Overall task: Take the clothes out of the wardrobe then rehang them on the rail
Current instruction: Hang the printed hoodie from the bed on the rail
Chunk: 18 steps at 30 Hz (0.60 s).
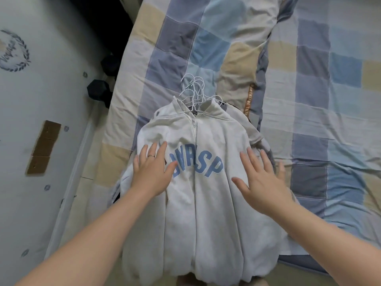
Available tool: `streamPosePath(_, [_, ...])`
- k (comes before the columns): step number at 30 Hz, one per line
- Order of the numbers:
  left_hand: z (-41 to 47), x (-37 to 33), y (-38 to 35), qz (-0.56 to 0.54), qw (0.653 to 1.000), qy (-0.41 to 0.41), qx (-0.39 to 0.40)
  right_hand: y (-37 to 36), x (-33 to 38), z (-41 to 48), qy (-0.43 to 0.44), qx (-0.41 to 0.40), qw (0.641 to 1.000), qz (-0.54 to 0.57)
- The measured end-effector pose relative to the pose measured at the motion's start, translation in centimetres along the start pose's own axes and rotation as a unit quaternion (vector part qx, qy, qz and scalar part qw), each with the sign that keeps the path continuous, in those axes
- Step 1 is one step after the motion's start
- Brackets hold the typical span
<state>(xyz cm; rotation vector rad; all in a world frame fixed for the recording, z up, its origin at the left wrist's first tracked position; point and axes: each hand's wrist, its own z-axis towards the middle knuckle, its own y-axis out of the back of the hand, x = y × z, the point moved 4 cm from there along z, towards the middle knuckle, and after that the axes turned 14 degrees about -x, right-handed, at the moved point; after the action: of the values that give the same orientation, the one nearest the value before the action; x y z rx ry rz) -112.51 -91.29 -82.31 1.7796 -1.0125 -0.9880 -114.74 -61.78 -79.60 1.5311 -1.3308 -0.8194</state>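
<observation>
While both hands, left hand [152, 172] and right hand [261, 180], lay spread-fingered on the soft jacket [198, 203], the hanger hooks [194, 89] at twelve o'clock offered the firmest hold.

left hand [153, 172]: palm down, fingers [162, 150] straight and fanned apart, thumb out toward the midline; thin ring [152, 156] on one finger. right hand [261, 182]: palm down, fingers straight and slightly spread, thumb splayed inward. left forearm [88, 228] and right forearm [329, 234] bare, angled inward from the lower corners. hands well apart, roughly abreast, neither curled round anything.
</observation>
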Motion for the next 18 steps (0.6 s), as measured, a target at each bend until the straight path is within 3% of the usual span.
streamPosePath(10, [13.3,0.8,-3.4,0.022,0.997,-0.014,-0.074,-6.0,2.6,16.6,-0.001,-0.039,0.999,0.024])
streamPosePath(15, [15.7,0.3,-2.8,-0.03,0.996,0.038,-0.071,-6.4,2.4,19.7,-0.015,-0.036,0.999,0.026])
streamPosePath(18, [14.9,-0.1,-1.9,-0.047,0.997,0.027,-0.046,-5.8,1.9,19.2,-0.02,-0.023,0.999,0.037])
